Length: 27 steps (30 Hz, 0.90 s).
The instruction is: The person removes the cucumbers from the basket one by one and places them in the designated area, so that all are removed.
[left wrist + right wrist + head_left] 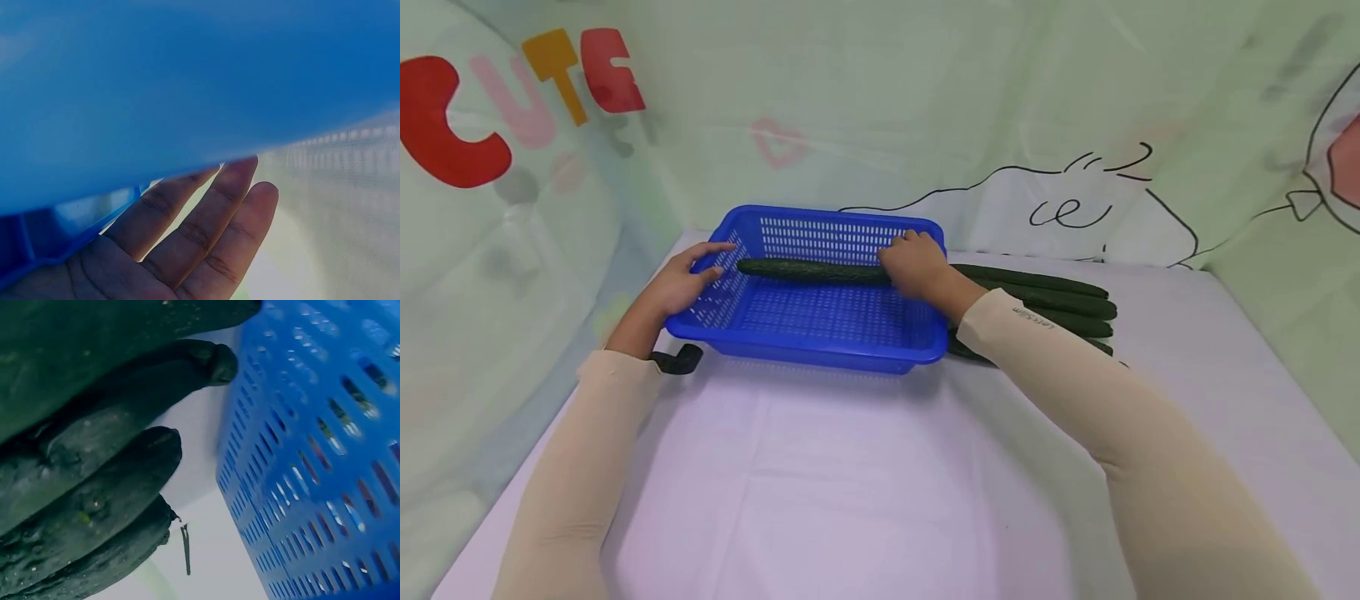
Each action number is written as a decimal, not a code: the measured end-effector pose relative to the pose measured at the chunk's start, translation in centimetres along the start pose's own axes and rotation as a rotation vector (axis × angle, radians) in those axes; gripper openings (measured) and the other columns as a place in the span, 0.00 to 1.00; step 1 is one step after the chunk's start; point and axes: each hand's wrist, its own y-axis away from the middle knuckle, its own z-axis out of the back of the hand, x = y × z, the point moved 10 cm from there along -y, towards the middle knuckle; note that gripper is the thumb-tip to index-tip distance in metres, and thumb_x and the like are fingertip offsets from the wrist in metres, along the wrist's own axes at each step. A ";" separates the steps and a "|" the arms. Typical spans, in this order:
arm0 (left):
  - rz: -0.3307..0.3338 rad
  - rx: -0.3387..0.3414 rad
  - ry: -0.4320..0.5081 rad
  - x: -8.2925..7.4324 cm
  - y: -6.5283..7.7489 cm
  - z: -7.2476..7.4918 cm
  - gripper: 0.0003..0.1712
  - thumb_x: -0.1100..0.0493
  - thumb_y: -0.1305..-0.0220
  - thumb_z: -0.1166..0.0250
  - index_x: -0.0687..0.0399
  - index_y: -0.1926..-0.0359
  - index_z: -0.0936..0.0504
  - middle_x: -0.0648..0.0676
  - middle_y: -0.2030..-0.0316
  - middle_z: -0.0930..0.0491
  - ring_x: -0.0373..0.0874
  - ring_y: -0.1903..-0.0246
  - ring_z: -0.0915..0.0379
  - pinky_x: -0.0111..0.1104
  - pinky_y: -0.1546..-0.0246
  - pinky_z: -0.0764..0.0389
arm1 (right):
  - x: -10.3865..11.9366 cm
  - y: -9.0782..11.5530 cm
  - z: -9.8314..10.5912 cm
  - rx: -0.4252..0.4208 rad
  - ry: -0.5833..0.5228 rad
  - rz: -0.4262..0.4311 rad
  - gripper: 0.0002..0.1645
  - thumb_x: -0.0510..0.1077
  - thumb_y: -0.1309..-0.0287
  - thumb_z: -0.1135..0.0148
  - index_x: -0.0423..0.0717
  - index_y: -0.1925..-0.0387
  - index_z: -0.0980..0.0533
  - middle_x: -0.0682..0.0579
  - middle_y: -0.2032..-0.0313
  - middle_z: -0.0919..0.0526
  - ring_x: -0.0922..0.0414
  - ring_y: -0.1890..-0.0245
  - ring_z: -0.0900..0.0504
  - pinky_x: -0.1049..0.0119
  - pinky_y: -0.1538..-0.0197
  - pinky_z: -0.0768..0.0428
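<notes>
A blue plastic basket with slotted walls stands on the table. My left hand holds its left rim; the left wrist view shows several fingers below the blue rim, on its outer side. One long dark green cucumber lies lengthwise inside the basket. At the basket's right side, my right hand grips that cucumber's right end, with the fingers curled over it. More cucumbers lie side by side on the table, just right of the basket and partly hidden by my right forearm.
A pale cloth covers the table. Behind it hangs a printed curtain with drawings and letters. A small black object shows beside my left wrist. In the right wrist view, cucumber ends lie close to the slotted basket wall.
</notes>
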 end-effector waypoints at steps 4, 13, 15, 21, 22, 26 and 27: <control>0.005 0.000 -0.004 0.2 0.2 -0.1 0.28 0.53 0.23 0.53 0.38 0.25 0.40 0.63 0.23 0.53 0.69 0.32 0.42 0.61 0.40 0.31 | 0.5 -0.8 -1.4 0.053 0.020 -0.017 0.31 0.47 0.36 0.39 0.41 0.34 0.31 0.37 0.40 0.23 0.39 0.37 0.27 0.45 0.35 0.29; 0.009 0.002 -0.005 0.1 -0.1 -0.2 0.28 0.52 0.23 0.53 0.38 0.26 0.40 0.63 0.23 0.51 0.67 0.37 0.35 0.58 0.44 0.26 | 1.3 -0.9 -3.1 0.196 -0.058 0.003 0.36 0.46 0.33 0.42 0.46 0.27 0.41 0.40 0.35 0.28 0.44 0.34 0.28 0.48 0.32 0.31; 0.009 0.001 -0.007 0.1 -0.1 -0.2 0.28 0.52 0.23 0.53 0.37 0.25 0.40 0.63 0.23 0.51 0.67 0.37 0.34 0.56 0.45 0.25 | 1.2 -0.9 -3.3 0.212 -0.075 -0.003 0.39 0.48 0.33 0.40 0.47 0.26 0.42 0.40 0.33 0.30 0.44 0.32 0.30 0.48 0.31 0.33; 0.005 0.000 0.001 0.0 -0.2 -0.3 0.27 0.52 0.23 0.53 0.37 0.26 0.40 0.62 0.23 0.52 0.66 0.36 0.37 0.54 0.45 0.27 | 0.9 -0.9 -3.6 0.240 -0.087 -0.015 0.46 0.54 0.37 0.36 0.48 0.25 0.45 0.39 0.30 0.37 0.42 0.29 0.37 0.47 0.28 0.39; 0.006 -0.002 0.001 0.1 -0.2 -0.2 0.27 0.53 0.23 0.53 0.37 0.26 0.39 0.62 0.23 0.52 0.65 0.36 0.37 0.54 0.45 0.27 | 0.9 -0.9 -3.6 0.244 -0.087 -0.016 0.47 0.55 0.38 0.35 0.48 0.25 0.45 0.38 0.29 0.38 0.41 0.28 0.38 0.46 0.28 0.39; 0.016 -0.005 0.003 0.4 -0.2 -0.1 0.27 0.53 0.23 0.53 0.36 0.26 0.40 0.61 0.23 0.52 0.66 0.36 0.37 0.55 0.44 0.27 | 0.9 -1.0 -3.6 0.257 -0.082 -0.014 0.46 0.56 0.38 0.36 0.45 0.26 0.43 0.37 0.29 0.39 0.41 0.29 0.38 0.46 0.28 0.39; 0.018 -0.004 0.006 0.4 -0.2 -0.1 0.27 0.53 0.23 0.53 0.36 0.26 0.40 0.61 0.23 0.52 0.66 0.35 0.37 0.56 0.43 0.27 | 0.8 -1.0 -3.6 0.256 -0.081 -0.017 0.45 0.56 0.38 0.36 0.44 0.27 0.41 0.37 0.30 0.38 0.41 0.29 0.37 0.46 0.29 0.37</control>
